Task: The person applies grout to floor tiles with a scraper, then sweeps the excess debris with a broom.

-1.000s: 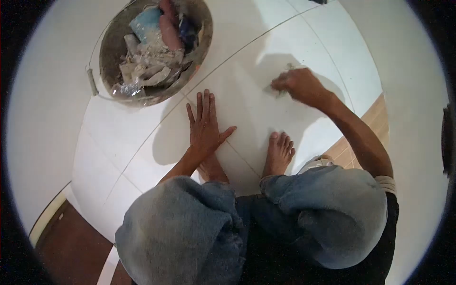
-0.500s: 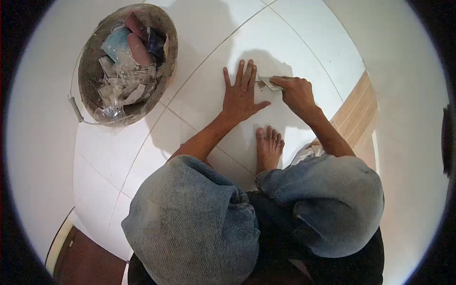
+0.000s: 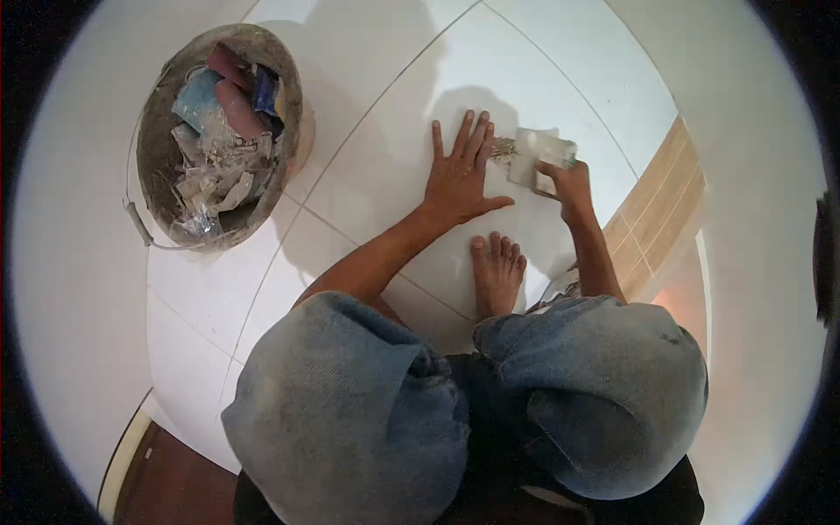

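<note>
My left hand [image 3: 457,179] lies palm down on the white tile floor [image 3: 367,197], fingers spread and holding nothing. A small patch of brownish crumbly debris [image 3: 503,150] lies just right of its fingertips. Closed around a flat, pale, roughly rectangular scraper [image 3: 527,150], my right hand [image 3: 569,184] is low over the floor to the right of the debris. The scraper's broad face now shows, somewhat blurred, with its left edge beside the crumbs. My fingers hide part of its near side.
At the upper left stands a dirty bucket [image 3: 291,144] with scraps, torn wrapping and rubble inside, its wire handle hanging outward. My bare foot [image 3: 497,273] is below my hands. Wood-look tiles [image 3: 661,197] run along the right by a white wall [image 3: 761,262]. Crumpled plastic [image 3: 560,289] lies beside my knee.
My right hand has moved right with the scraper, which has turned its broad face up. Debris shows beside my left fingers. The left hand and bucket have shifted in view.
</note>
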Motion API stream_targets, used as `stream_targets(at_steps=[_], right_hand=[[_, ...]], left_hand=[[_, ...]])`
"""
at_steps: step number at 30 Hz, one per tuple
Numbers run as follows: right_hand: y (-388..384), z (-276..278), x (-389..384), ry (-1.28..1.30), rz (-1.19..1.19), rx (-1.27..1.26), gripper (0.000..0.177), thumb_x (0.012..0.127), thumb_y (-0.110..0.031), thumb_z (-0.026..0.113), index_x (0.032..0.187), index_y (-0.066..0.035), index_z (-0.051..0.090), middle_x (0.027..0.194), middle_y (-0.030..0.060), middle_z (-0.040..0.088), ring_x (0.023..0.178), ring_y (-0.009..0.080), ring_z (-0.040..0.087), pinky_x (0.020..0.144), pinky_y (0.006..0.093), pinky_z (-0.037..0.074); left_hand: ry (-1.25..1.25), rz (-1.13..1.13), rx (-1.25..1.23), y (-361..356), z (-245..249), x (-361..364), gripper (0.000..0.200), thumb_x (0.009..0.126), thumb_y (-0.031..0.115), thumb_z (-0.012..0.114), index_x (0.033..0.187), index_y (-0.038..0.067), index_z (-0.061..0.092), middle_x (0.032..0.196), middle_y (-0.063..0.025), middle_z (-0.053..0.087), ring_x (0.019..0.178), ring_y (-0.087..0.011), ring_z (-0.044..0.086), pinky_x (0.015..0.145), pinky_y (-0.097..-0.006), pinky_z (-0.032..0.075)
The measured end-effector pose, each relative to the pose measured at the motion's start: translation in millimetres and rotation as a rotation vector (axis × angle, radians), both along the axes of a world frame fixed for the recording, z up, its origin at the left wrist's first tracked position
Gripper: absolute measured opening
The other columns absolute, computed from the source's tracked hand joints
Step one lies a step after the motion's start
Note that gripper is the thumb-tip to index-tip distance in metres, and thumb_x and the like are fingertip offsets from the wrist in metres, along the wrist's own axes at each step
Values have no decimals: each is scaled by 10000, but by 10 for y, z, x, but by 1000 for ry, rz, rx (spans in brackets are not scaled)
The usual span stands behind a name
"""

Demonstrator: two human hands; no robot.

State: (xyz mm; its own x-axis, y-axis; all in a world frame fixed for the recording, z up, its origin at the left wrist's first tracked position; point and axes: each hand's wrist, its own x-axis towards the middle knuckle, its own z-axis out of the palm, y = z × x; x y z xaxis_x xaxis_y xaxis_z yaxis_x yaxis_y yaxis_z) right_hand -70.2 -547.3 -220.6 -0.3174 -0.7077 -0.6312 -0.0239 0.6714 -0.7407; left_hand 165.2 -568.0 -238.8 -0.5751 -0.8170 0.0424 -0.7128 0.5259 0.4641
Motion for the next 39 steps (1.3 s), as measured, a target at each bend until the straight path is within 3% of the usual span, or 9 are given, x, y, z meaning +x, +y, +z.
stream_targets(at_steps=[3,4,6,15,22,26,30,33,39], right_hand=[[-107,12,252,-90,-6,83,313,810,-90,750,1067,63,661,999,135,692,835,241,687,708,374,631],[-134,-87,303,-132,-20,7,282,801,-72,756,964,127,642,872,133,668,690,223,664,611,315,618],[-186,13,316,-278,32,96,349,848,-94,729,1150,46,624,1058,121,668,900,250,677,783,384,623],[-487,452,537,-625,43,-20,441,865,-136,740,1228,47,568,1110,133,660,986,255,677,787,385,614],[-1266,1649,1536,-582,555,-303,399,851,-173,723,1161,57,624,1032,126,694,867,225,703,731,359,592],[-1656,2037,2515,365,1068,-794,460,793,-296,680,978,124,647,864,285,689,775,395,695,749,427,565],[-1757,2140,2524,495,967,-1101,456,795,-351,657,896,94,657,853,312,670,762,468,667,718,476,543],[-1557,2212,1793,686,1071,-829,367,868,-282,628,984,64,674,893,273,687,766,457,668,723,494,540],[-1193,780,700,1069,1059,-376,274,880,-87,580,1109,-100,730,917,228,704,832,422,677,760,490,543]], left_hand=[[-39,-32,-5,-8,40,-157,1277,713,831,591,1548,-38,168,1643,-189,89,1527,-360,44,1122,-740,-14],[-4,-23,2,-3,24,-190,1284,707,825,606,1549,-36,161,1641,-196,85,1527,-364,40,1119,-743,-14],[20,-8,-5,-41,87,-207,1293,701,820,621,1550,-35,154,1640,-203,80,1527,-369,35,1116,-746,-15],[225,203,-70,-41,837,410,1277,719,647,724,1550,-68,69,1626,-258,101,1518,-408,69,1154,-676,-12],[158,409,39,461,532,1050,1107,852,576,597,1548,-72,29,1624,-269,71,1512,-440,32,1176,-631,20],[79,379,49,517,378,1006,1084,848,513,630,1549,-73,46,1624,-263,90,1512,-438,37,1182,-624,23],[0,432,-3,459,255,1021,1065,841,509,644,1550,-62,92,1623,-246,131,1516,-416,48,1179,-636,19],[-31,449,77,501,209,1156,1052,841,524,645,1548,-54,125,1626,-233,134,1519,-406,50,1176,-643,15],[-72,323,30,444,125,1034,1063,833,607,638,1538,-45,181,1632,-206,137,1524,-386,56,1135,-714,5]])
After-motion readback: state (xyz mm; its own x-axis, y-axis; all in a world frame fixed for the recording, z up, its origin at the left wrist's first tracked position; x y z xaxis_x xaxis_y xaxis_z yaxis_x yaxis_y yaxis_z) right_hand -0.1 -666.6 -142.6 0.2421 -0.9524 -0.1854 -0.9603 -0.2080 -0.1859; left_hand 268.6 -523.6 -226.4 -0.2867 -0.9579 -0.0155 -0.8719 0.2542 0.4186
